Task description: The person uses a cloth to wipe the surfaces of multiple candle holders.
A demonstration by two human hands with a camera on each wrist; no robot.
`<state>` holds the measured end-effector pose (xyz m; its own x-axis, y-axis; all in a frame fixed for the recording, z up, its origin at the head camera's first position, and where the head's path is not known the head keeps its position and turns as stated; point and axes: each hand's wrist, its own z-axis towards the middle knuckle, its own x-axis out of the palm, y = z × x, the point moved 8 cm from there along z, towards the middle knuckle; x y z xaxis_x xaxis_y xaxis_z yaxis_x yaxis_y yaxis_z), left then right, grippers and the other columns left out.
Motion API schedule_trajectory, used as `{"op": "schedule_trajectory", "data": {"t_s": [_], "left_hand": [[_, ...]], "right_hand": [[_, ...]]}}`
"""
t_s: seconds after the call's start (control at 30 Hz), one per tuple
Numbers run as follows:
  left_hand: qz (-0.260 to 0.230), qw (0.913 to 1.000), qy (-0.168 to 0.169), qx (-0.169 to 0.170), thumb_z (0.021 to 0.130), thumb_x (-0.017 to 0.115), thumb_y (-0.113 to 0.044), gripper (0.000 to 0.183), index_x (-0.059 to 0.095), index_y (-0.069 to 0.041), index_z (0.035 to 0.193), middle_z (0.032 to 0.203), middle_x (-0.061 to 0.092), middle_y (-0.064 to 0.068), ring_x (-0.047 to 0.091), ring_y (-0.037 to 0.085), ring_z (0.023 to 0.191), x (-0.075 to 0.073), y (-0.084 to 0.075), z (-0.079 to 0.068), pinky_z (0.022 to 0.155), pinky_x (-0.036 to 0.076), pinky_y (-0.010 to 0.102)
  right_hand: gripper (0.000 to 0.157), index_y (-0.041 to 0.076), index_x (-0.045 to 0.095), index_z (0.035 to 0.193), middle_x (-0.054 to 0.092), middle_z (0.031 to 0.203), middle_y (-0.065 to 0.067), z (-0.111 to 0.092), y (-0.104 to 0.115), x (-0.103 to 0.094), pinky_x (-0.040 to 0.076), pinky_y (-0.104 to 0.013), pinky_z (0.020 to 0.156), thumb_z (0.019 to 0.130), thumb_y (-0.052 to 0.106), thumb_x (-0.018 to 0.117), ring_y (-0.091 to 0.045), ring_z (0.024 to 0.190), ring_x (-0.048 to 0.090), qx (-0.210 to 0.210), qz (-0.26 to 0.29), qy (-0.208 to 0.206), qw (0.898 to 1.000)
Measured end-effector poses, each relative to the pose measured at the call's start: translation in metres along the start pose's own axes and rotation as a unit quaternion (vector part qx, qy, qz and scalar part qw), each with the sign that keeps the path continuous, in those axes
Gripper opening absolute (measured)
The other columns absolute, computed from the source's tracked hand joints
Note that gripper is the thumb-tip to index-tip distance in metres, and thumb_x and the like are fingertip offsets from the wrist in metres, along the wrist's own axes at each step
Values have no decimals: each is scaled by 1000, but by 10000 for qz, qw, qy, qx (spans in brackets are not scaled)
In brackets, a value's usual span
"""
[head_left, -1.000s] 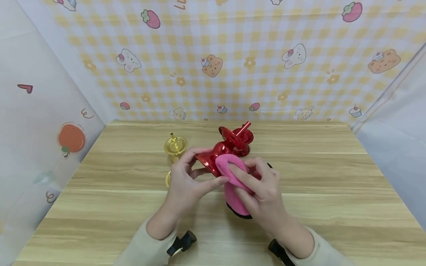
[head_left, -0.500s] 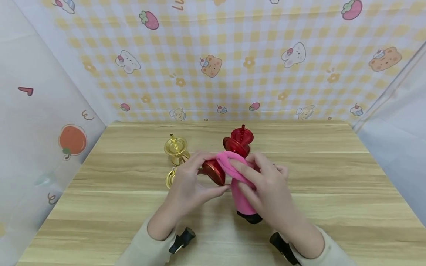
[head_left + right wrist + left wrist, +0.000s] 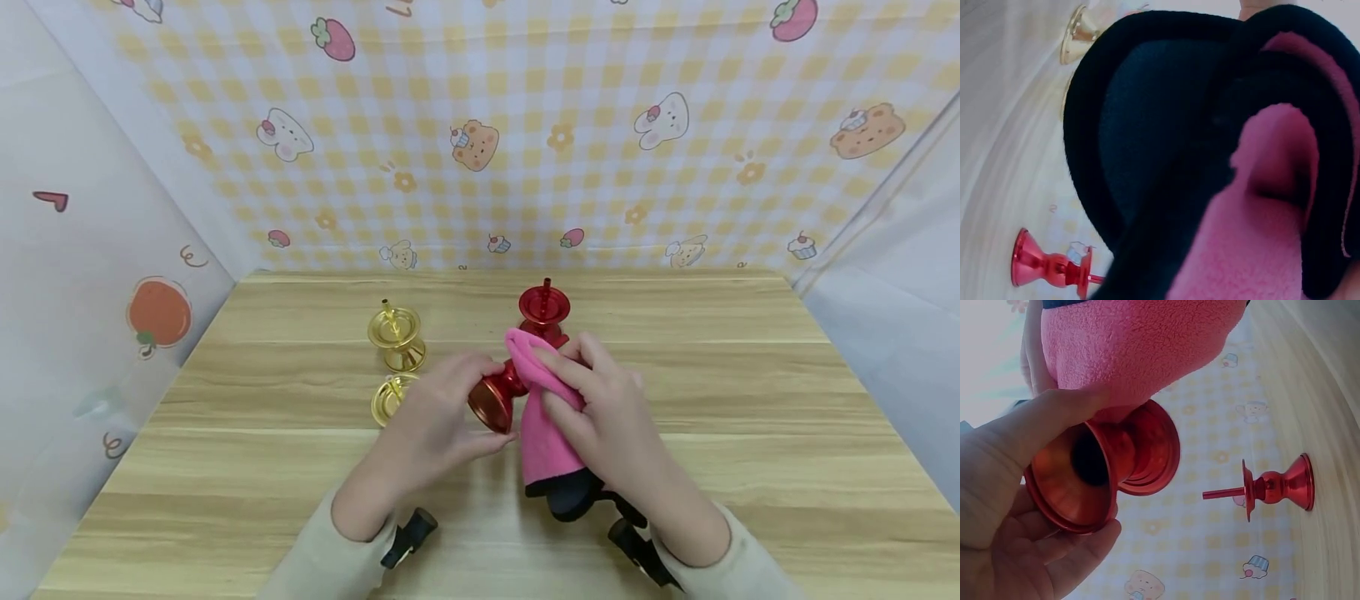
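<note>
My left hand (image 3: 427, 421) grips a red metallic candle holder (image 3: 491, 402) by the rim of its flared foot. The hollow underside faces back toward me, as the left wrist view also shows. Bunched in my right hand (image 3: 611, 408) is a pink fleecy cloth (image 3: 549, 446) with black edging, pinched by the fingers and pressed against the holder's waist. It hides most of the holder's upper dish and stem in the head view. In the right wrist view the cloth's dark side and black border (image 3: 1147, 125) cover most of the picture.
Another red candle holder (image 3: 544, 305) stands upright just behind the hands. Two gold candle holders stand at left, one farther back (image 3: 395, 329) and a nearer one (image 3: 388, 400) partly behind my left hand. A patterned cloth backdrop (image 3: 480, 192) rises behind the wooden table (image 3: 750, 375).
The held candle holder has come down and turned, its stem swinging from plain sight to behind the cloth. The right hand has shifted slightly right, and more of the cloth's dark edge now hangs below it.
</note>
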<state>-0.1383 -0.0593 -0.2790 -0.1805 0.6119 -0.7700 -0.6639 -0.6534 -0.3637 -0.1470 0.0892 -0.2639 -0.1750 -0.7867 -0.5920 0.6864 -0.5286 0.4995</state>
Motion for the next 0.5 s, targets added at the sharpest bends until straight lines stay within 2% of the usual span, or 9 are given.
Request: {"op": "schedule_trajectory", "data": {"t_s": [0.07, 0.2, 0.3, 0.4, 0.5], "left_hand": [[171, 9997, 153, 109, 64, 94, -23, 62, 63, -1, 113, 113, 68, 8, 65, 21, 108, 2, -3, 1, 95, 56, 30], [310, 9986, 343, 240, 65, 93, -20, 58, 63, -2, 112, 111, 68, 7, 65, 20, 107, 6, -6, 3, 94, 57, 28], [374, 9983, 414, 174, 65, 92, -18, 56, 64, -2, 111, 110, 68, 6, 65, 19, 105, 8, -3, 3, 92, 58, 28], [484, 9976, 450, 202, 65, 93, -18, 57, 63, -2, 111, 108, 67, 6, 64, 19, 103, 10, -1, 0, 89, 58, 28], [454, 9974, 511, 241, 64, 94, -19, 59, 63, -2, 111, 109, 67, 6, 64, 19, 103, 11, 0, -4, 89, 58, 28]], "right_hand": [[35, 5, 74, 114, 53, 85, 0, 1, -4, 1, 30, -20, 49, 80, -3, 72, -1, 61, 44, 122, 41, 84, 9999], [31, 5, 74, 115, 52, 85, -1, 10, -17, 8, 35, -21, 48, 85, -1, 69, -6, 63, 43, 664, 503, 593, 9948], [29, 7, 75, 115, 52, 84, -2, 22, -26, 17, 37, -22, 50, 89, 2, 65, -12, 66, 44, 1018, 886, 1177, 9838], [26, 9, 75, 114, 52, 81, -3, 32, -29, 26, 37, -23, 53, 91, 6, 64, -17, 70, 43, 1117, 1015, 1689, 9740], [23, 8, 75, 113, 54, 80, -3, 35, -31, 32, 39, -24, 54, 92, 8, 65, -19, 73, 44, 1228, 1153, 1993, 9653]]}}
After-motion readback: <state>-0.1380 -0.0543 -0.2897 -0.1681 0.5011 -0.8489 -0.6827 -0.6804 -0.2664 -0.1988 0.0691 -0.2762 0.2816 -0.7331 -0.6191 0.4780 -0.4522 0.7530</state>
